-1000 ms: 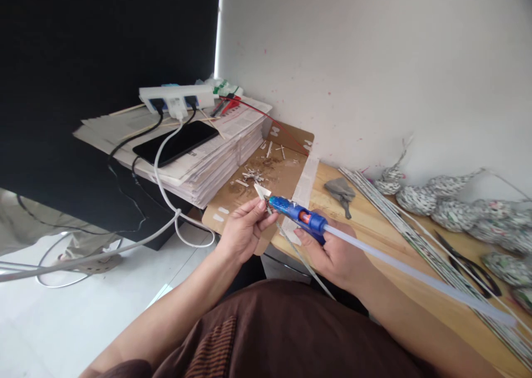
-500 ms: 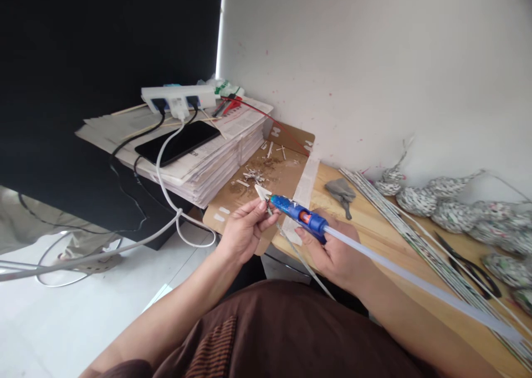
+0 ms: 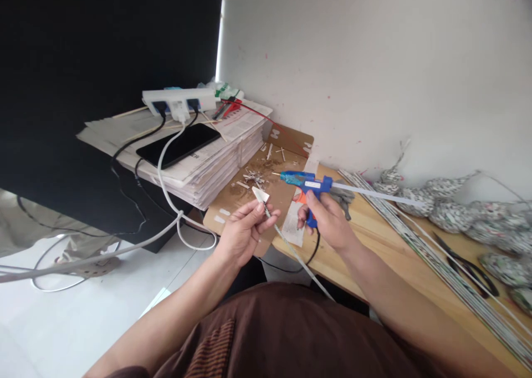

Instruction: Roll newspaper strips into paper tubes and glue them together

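Observation:
My left hand (image 3: 245, 227) pinches a small white paper triangle (image 3: 260, 195) together with the end of a thin rolled paper strip (image 3: 295, 250), which trails down toward my lap. In my right hand (image 3: 330, 220) is a blue hot glue gun (image 3: 310, 184), gripped by its handle, with a long translucent glue stick (image 3: 369, 193) out of its back. The gun's nozzle points left, above a cardboard sheet (image 3: 282, 200) and apart from the paper triangle. Scraps of dried glue and paper (image 3: 254, 177) lie on the cardboard.
On the left, a newspaper stack (image 3: 224, 164) carries a phone (image 3: 178, 145) and a power strip (image 3: 178, 100) with cables. Rolled paper sticks (image 3: 409, 239), black scissors (image 3: 469, 267), a grey cloth-like piece (image 3: 343, 198) and woven paper shapes (image 3: 453, 217) lie on the wooden table. A person's leg (image 3: 78, 245) shows at far left.
My right hand has drawn the glue gun up and right, away from the paper triangle, and turned it side-on. My left hand has stayed nearly in place.

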The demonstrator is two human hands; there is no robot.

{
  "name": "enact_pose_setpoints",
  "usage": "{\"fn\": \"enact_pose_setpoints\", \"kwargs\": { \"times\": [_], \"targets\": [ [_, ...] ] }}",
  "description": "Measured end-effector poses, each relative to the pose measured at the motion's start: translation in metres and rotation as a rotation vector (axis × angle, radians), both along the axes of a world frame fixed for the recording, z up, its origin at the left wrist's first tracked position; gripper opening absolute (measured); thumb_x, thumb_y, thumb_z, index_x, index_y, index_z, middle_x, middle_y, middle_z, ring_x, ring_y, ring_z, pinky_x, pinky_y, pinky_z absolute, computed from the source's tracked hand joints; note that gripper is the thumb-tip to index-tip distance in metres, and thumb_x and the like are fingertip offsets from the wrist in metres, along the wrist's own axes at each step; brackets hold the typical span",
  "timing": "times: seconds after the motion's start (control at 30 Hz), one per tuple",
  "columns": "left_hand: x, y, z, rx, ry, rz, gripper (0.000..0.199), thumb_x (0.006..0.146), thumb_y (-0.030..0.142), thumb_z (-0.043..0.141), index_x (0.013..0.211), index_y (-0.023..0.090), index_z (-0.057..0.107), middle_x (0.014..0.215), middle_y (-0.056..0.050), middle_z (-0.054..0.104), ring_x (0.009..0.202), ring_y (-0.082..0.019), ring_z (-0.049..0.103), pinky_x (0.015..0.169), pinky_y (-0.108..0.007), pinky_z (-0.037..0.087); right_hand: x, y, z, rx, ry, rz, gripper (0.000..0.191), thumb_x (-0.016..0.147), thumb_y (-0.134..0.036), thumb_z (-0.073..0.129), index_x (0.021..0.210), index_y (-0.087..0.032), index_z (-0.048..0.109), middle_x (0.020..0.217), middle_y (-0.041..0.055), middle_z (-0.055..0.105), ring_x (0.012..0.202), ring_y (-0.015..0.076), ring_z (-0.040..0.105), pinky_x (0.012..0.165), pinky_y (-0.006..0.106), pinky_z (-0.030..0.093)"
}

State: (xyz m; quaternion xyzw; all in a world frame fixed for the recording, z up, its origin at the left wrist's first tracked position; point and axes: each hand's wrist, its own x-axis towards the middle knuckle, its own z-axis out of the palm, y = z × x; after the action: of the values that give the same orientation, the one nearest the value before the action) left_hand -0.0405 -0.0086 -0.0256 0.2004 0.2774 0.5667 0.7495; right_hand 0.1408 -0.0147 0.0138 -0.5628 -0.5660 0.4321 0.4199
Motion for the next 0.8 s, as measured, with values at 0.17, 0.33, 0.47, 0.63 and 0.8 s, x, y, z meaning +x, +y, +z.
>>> {"fn": "enact_pose_setpoints", "kwargs": {
  "times": [0.17,0.33,0.47,0.63,0.8],
  "targets": [
    [-0.004,-0.001,0.001,-0.017,-0.002,-0.005,0.01,0.077,0.017,0.07,0.085,0.011,0.068,0.08,-0.006,0.071,0.084,-0.021,0.071,0.074,-0.024,0.059,-0.012,0.062,-0.022,-0.401,0.166,-0.066,0.058,0.088,-0.067,0.032,0.082,-0.014,0.056,0.062,0.0057,0.062,0.045,0.0143,0.059,0.035,0.022,0.034],
    [-0.008,-0.001,0.001,-0.028,0.006,0.007,0.012,0.077,0.016,0.07,0.087,0.011,0.067,0.08,-0.005,0.07,0.085,-0.021,0.071,0.074,-0.024,0.059,-0.03,0.12,-0.034,-0.6,0.15,-0.104,0.064,0.091,-0.066,0.016,0.078,-0.015,0.053,0.051,0.0037,0.058,0.035,0.0115,0.052,0.031,0.019,0.023],
    [-0.011,0.0,-0.001,-0.053,0.015,0.018,0.012,0.076,0.015,0.071,0.087,0.011,0.066,0.079,-0.005,0.07,0.086,-0.021,0.071,0.074,-0.024,0.059,-0.042,0.147,-0.035,-0.632,0.155,-0.102,0.066,0.092,-0.064,0.01,0.077,-0.015,0.051,0.045,0.0012,0.05,0.031,0.009,0.041,0.03,0.017,0.016],
    [-0.011,0.004,-0.003,-0.052,0.031,0.021,0.012,0.077,0.015,0.07,0.088,0.012,0.066,0.08,-0.005,0.07,0.087,-0.021,0.071,0.076,-0.025,0.059,-0.042,0.149,-0.028,-0.669,0.156,-0.038,0.06,0.094,-0.061,0.015,0.077,-0.016,0.051,0.048,0.0025,0.051,0.035,0.0102,0.045,0.032,0.018,0.023],
    [-0.007,0.008,-0.001,-0.043,0.025,0.005,0.011,0.079,0.015,0.068,0.089,0.012,0.066,0.081,-0.005,0.07,0.087,-0.021,0.071,0.079,-0.028,0.059,-0.026,0.103,-0.009,-0.421,-0.081,-0.046,0.047,0.09,-0.06,0.039,0.078,-0.017,0.055,0.066,0.0068,0.062,0.052,0.0152,0.058,0.045,0.025,0.044]
  ]
}}
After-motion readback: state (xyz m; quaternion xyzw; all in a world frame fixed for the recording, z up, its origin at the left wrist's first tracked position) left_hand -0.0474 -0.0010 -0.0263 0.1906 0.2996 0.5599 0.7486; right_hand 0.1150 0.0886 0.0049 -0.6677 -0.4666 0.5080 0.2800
